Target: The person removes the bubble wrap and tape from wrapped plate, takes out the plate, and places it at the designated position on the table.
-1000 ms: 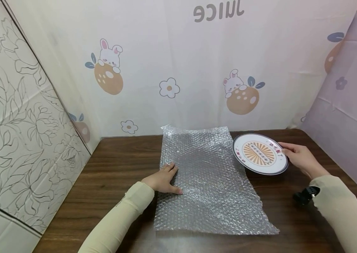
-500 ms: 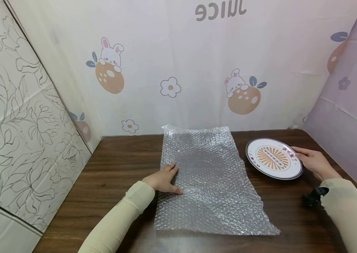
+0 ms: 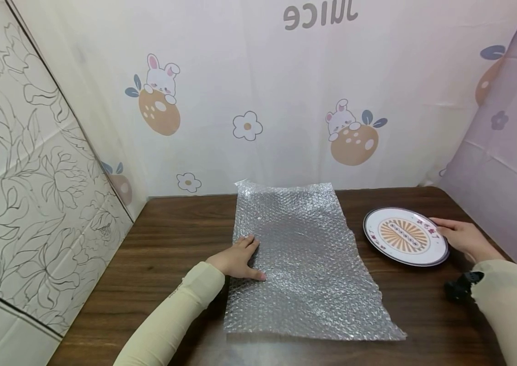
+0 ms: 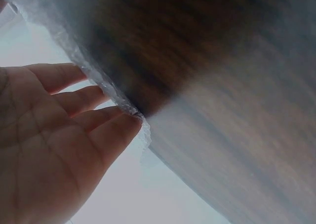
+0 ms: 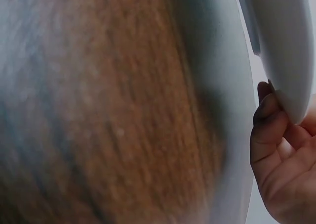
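Observation:
A white plate (image 3: 406, 237) with a dark rim and an orange sunburst pattern is at the right of the head view. My right hand (image 3: 467, 239) pinches its right edge, and the right wrist view shows curled fingers under the plate's pale underside (image 5: 289, 46). A sheet of bubble wrap (image 3: 304, 274) lies flat across the middle of the table. On its left edge rests my left hand (image 3: 236, 258), fingers spread; in the left wrist view the fingers (image 4: 111, 130) reach straight to the wrap's edge (image 4: 101, 78).
The dark wooden table (image 3: 166, 244) ends at a printed curtain (image 3: 285, 101) behind. A flower-patterned panel (image 3: 34, 178) stands on the left, and a pale purple curtain (image 3: 514, 178) hangs on the right.
My right hand has moved to the right and slightly nearer with the plate, away from the bubble wrap. The left hand has stayed in place on the wrap.

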`<state>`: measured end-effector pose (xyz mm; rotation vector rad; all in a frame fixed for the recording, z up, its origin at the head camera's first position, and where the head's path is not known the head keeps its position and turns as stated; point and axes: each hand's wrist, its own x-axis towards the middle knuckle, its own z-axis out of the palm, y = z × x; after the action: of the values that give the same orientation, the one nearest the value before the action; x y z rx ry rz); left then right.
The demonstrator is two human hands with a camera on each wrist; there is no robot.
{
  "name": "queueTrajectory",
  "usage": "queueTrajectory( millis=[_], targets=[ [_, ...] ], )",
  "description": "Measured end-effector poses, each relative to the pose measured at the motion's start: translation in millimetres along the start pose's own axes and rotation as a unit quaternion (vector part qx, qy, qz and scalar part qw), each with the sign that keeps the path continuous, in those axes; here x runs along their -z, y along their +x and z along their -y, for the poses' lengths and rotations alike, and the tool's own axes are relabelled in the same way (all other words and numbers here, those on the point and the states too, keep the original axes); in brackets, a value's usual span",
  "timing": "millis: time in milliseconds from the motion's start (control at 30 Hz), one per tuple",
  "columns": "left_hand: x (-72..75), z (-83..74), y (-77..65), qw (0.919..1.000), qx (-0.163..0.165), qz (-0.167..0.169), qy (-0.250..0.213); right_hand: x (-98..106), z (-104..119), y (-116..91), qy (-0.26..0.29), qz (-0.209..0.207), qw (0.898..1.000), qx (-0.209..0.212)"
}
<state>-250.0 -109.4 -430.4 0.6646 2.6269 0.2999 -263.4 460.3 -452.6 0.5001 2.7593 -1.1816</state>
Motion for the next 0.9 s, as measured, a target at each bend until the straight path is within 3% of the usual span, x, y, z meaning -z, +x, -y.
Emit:
queueTrajectory(
  millis=[467, 900],
  targets=[
    [-1.0, -0.3, 0.9, 1.0000, -0.001, 0.000, 0.005, -0.4, -3.6, -2.0, -0.017, 0.007, 1.000, 0.010],
    [0.2, 0.2, -0.5, 1.0000, -0.001, 0.000, 0.001, 0.0, 0.4, -3.6, -0.025, -0.007, 1.000, -0.015]
  ],
)
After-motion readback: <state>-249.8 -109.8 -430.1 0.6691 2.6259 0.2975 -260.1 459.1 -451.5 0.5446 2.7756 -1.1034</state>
